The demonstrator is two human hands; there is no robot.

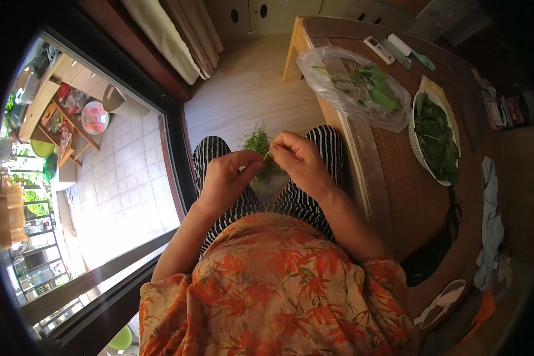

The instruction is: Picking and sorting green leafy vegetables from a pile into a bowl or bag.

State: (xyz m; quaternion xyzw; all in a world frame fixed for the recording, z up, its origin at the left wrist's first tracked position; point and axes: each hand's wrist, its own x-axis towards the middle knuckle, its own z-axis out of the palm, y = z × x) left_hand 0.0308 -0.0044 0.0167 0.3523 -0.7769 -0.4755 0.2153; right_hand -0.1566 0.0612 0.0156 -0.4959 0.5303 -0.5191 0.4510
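Note:
My left hand (229, 178) and my right hand (300, 162) meet above my lap, both pinching a short green stem (266, 155) between thumb and fingertips. Below them, between my knees, is a heap of leafy green trimmings (257, 141), partly hidden by the hands. To the right, on the wooden table, an open clear plastic bag (322, 84) holds long-stemmed leafy greens (380, 91). Beside it a white plastic basket (416, 144) is filled with dark green leaves (436, 133).
A remote control (379, 50) and a teal-handled tool (422, 60) lie at the table's far end. A black item (431, 258) and a pale cloth (489, 227) are nearer. The glass door's frame (173, 147) stands close on my left; a curtain (191, 35) hangs ahead.

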